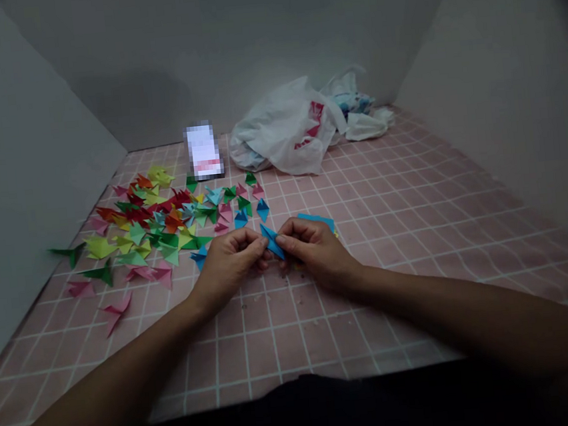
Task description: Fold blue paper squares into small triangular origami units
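Note:
Both hands meet over the pink checked tabletop point(412, 187). My left hand point(231, 261) and my right hand point(315, 250) each pinch a folded blue paper piece point(271, 239) between fingertips; the fingers of both are closed on it. Just behind my right hand lies a flat blue paper sheet point(317, 220), partly hidden by the hand. To the left spreads a heap of folded paper pieces point(159, 221) in red, green, yellow, pink and blue.
A white plastic bag point(286, 129) and crumpled wrappers point(362, 115) lie at the back. A small blurred white packet point(203, 150) stands behind the heap. White walls close the table in on the left, back and right. Stray pink pieces point(115, 311) lie near the left wall.

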### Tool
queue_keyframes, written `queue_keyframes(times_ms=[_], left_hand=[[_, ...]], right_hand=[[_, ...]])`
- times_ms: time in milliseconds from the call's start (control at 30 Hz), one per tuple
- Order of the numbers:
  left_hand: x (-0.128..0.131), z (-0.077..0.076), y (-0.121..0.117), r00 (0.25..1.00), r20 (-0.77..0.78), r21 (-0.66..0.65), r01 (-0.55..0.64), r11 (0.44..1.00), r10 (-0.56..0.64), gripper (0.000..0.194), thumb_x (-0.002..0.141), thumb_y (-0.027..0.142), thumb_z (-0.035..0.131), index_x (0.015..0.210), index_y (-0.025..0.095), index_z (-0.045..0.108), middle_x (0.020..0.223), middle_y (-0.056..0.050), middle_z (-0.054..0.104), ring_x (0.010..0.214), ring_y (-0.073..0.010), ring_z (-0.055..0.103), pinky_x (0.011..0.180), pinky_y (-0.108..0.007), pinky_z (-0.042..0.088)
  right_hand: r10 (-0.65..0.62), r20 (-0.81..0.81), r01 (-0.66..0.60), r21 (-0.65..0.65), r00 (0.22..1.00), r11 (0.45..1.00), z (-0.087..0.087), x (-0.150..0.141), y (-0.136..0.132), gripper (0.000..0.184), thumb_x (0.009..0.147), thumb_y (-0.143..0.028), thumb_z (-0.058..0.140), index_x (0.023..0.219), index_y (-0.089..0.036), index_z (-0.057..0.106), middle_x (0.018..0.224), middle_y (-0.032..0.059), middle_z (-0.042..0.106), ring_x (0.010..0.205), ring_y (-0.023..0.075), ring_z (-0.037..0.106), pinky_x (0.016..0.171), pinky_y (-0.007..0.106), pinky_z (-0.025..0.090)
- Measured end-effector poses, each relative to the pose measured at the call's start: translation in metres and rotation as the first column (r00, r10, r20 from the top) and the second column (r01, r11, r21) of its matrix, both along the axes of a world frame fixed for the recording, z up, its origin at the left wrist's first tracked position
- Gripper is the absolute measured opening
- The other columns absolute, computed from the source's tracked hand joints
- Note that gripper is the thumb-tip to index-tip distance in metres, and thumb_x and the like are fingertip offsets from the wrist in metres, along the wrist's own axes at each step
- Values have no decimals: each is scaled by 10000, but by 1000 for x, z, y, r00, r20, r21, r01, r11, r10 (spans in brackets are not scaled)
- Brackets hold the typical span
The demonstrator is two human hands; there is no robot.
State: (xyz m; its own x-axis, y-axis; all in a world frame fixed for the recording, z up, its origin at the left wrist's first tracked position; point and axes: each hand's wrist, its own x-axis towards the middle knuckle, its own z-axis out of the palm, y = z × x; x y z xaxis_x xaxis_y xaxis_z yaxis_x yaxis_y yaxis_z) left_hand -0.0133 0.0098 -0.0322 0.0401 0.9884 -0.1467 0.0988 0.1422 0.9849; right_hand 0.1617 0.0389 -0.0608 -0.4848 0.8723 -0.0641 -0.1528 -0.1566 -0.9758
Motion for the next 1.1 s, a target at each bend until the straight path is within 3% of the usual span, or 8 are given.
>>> queue_keyframes(times_ms=[300, 467, 667, 933, 1100], left_hand=[[0, 4, -2, 983, -181, 92, 18, 996, -1, 182, 766, 322, 643, 665, 183, 582, 561, 28, 574, 487, -92, 498, 485, -222, 398], [0, 5, -2, 964, -262, 92, 70, 993, -44, 178, 757, 318, 628, 651, 184, 580, 549, 36, 546, 488, -89, 471, 480, -216, 358], [-2, 1, -1, 959, -274, 102, 97, 990, -65, 190, 768, 344, 616, 662, 190, 578, 562, 27, 540, 491, -102, 471, 472, -227, 360], [-7, -10, 2, 964, -237, 168, 163, 972, -121, 221, 842, 355, 602, 700, 189, 571, 619, 26, 530, 549, -107, 484, 515, -231, 381], [-6, -12, 2, 985, -117, 178, 146, 973, -126, 234, 868, 403, 646, 795, 182, 620, 677, 13, 593, 599, -114, 541, 564, -232, 431]], right_hand=[[42, 11, -42, 23, 999, 999, 3, 1, 0, 250, 859, -406, 689, 791, -190, 586, 655, -33, 614, 549, 99, 602, 542, 242, 507], [40, 2, -40, 45, 999, 998, 3, 0, 1, 253, 856, -400, 693, 770, -187, 588, 616, -41, 586, 512, 92, 566, 493, 229, 444], [36, 3, -36, 54, 999, 998, 1, 0, 3, 252, 842, -369, 712, 727, -193, 572, 601, -45, 566, 507, 84, 514, 491, 237, 413], [55, 39, -57, 51, 998, 997, 2, 0, 3, 238, 837, -351, 707, 733, -193, 562, 618, -39, 590, 538, 92, 559, 527, 241, 442], [54, 56, -56, 49, 997, 997, 2, -2, 1, 258, 841, -359, 699, 712, -195, 548, 582, -42, 578, 517, 90, 540, 509, 231, 409]])
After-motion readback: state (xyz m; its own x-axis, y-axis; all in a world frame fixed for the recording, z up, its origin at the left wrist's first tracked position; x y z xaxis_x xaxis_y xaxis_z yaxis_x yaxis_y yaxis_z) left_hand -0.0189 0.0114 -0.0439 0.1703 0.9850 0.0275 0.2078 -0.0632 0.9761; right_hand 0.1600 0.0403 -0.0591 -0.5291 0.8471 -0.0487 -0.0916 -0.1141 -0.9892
